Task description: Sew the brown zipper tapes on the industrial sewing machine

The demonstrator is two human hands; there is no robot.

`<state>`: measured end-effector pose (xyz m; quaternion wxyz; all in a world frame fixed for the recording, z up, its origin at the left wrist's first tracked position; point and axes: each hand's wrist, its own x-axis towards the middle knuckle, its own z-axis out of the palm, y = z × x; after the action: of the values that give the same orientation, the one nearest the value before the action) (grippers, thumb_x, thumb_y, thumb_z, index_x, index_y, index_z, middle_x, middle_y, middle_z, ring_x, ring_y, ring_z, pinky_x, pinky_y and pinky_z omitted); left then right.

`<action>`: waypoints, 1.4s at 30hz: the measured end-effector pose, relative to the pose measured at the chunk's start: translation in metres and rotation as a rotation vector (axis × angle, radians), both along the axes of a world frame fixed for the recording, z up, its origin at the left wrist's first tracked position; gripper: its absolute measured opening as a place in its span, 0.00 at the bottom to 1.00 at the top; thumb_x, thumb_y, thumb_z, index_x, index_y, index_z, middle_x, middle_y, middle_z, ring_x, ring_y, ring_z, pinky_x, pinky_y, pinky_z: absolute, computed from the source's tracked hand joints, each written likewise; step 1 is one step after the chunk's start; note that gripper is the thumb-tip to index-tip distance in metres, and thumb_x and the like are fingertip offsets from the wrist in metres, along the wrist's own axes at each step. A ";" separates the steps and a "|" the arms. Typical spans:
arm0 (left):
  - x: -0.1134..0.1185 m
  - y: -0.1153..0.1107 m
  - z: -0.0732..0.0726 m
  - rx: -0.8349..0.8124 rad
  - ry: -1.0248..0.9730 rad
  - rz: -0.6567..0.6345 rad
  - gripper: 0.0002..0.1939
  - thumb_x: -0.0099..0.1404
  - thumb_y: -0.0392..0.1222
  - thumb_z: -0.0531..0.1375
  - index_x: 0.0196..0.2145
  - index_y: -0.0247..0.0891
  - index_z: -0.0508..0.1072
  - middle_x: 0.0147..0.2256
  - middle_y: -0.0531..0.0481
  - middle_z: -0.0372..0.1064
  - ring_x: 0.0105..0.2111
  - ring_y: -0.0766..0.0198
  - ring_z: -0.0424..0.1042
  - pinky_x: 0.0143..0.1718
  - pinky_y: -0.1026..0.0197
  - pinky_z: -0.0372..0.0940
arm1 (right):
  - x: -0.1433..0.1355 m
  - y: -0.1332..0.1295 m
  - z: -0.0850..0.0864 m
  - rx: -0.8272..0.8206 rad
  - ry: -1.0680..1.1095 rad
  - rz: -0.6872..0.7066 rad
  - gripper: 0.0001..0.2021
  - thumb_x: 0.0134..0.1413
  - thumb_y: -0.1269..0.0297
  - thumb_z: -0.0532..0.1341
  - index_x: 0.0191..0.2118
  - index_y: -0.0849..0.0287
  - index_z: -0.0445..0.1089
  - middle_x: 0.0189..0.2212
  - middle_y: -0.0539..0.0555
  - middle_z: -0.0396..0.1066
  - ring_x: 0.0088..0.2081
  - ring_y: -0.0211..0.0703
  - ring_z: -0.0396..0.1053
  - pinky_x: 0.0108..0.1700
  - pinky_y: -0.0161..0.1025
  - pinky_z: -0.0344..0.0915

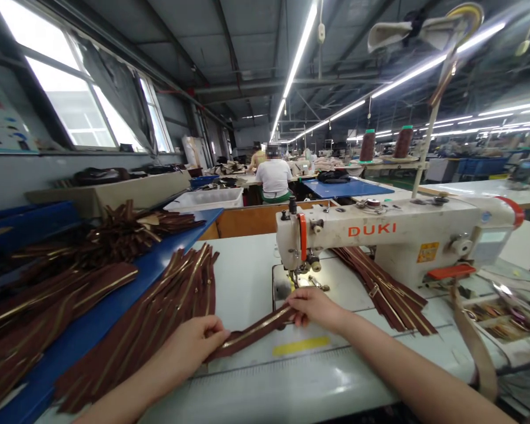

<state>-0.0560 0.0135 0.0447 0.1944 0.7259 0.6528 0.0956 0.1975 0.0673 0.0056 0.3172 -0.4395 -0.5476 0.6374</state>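
Note:
Between my two hands stretches a brown zipper (pixel 260 325) with shiny gold teeth, in front of the needle area of a white sewing machine (pixel 335 227). My left hand (pixel 203 341) pinches its near left end, thumb on top. At the other end, my right hand (pixel 313 307) grips the zipper close to the presser foot (pixel 297 277). Whether the tip lies under the foot is hidden by my fingers. Just left of my left hand lies a spread of brown zippers (pixel 176 294). Another bunch of zippers (pixel 386 288) rests under the machine's arm.
More zippers (pixel 62 300) are heaped on a blue table (pixel 154 268) at the left. A tray of small tools and parts (pixel 499 324) sits at the right. Two thread cones (pixel 367 146) stand behind the machine. A person in a white shirt (pixel 274 178) sits further ahead.

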 end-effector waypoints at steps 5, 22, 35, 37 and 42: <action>0.018 0.000 -0.015 0.358 0.321 -0.165 0.13 0.64 0.38 0.49 0.30 0.38 0.72 0.35 0.45 0.72 0.36 0.53 0.72 0.39 0.53 0.63 | 0.001 0.014 -0.005 -0.044 -0.043 0.018 0.08 0.54 0.71 0.57 0.25 0.61 0.63 0.15 0.45 0.68 0.12 0.29 0.62 0.15 0.27 0.53; 0.091 0.041 -0.055 0.714 0.118 -0.570 0.09 0.61 0.25 0.56 0.32 0.35 0.73 0.31 0.47 0.69 0.32 0.58 0.67 0.35 0.55 0.69 | 0.024 0.027 -0.009 0.114 -0.182 0.000 0.07 0.54 0.74 0.55 0.30 0.61 0.69 0.17 0.46 0.65 0.16 0.32 0.60 0.20 0.31 0.55; 0.092 0.039 -0.052 0.552 -0.154 -0.448 0.12 0.66 0.32 0.51 0.35 0.38 0.75 0.31 0.49 0.68 0.33 0.61 0.69 0.35 0.59 0.67 | 0.040 0.018 -0.018 0.949 -0.449 0.031 0.10 0.50 0.79 0.60 0.33 0.58 0.74 0.30 0.51 0.69 0.36 0.40 0.67 0.39 0.34 0.62; 0.092 0.039 -0.052 0.535 -0.173 -0.436 0.12 0.66 0.33 0.51 0.35 0.38 0.75 0.31 0.49 0.68 0.33 0.61 0.69 0.36 0.60 0.67 | 0.040 0.020 -0.020 0.980 -0.454 0.030 0.08 0.52 0.77 0.60 0.32 0.59 0.74 0.30 0.52 0.70 0.35 0.40 0.67 0.38 0.34 0.62; 0.090 0.038 -0.052 0.489 -0.209 -0.419 0.11 0.66 0.34 0.53 0.34 0.38 0.76 0.31 0.49 0.68 0.33 0.61 0.69 0.36 0.60 0.67 | 0.043 0.021 -0.023 0.973 -0.414 -0.002 0.06 0.52 0.74 0.62 0.28 0.60 0.74 0.27 0.52 0.70 0.33 0.39 0.67 0.36 0.33 0.62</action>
<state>0.0343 0.0518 -0.0071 0.0957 0.8557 0.4236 0.2813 0.2400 0.0884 -0.0175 0.3701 -0.3586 -0.8311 0.2091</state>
